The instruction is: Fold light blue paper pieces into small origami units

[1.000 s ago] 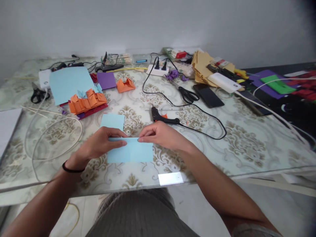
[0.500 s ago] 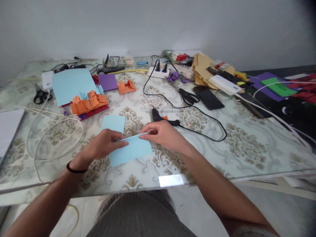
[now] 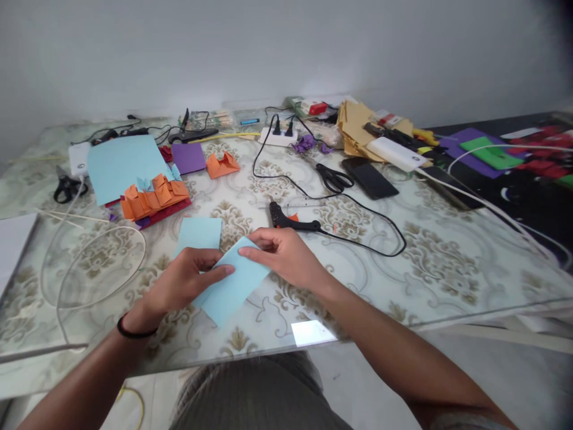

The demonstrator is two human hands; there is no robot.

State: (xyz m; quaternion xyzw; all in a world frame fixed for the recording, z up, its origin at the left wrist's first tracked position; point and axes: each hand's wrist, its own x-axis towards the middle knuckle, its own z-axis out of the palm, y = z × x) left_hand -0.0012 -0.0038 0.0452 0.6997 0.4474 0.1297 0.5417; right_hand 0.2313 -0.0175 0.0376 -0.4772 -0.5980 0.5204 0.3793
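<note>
A light-blue sheet of paper (image 3: 235, 286) is held tilted just above the table, between both hands. My left hand (image 3: 192, 278) grips its left side, thumb on top and fingers behind. On the upper right edge, my right hand (image 3: 280, 254) pinches the paper between thumb and fingers. A second light-blue piece of paper (image 3: 201, 232) lies flat behind my left hand, partly covered by it. Beyond my right hand rests a black glue gun (image 3: 293, 221) with an orange trigger.
Folded orange paper pieces (image 3: 154, 197) and a larger blue sheet (image 3: 125, 164) lie at the left. A purple square (image 3: 188, 158) is behind them. Black scissors (image 3: 333, 178), a phone (image 3: 371, 178), a power strip (image 3: 278, 137) and looping cables are further back.
The blue paper in my hands has turned from nearly level to a slant, with one corner now pointing down towards me. Both hands keep hold of it. The whole view has shifted slightly.
</note>
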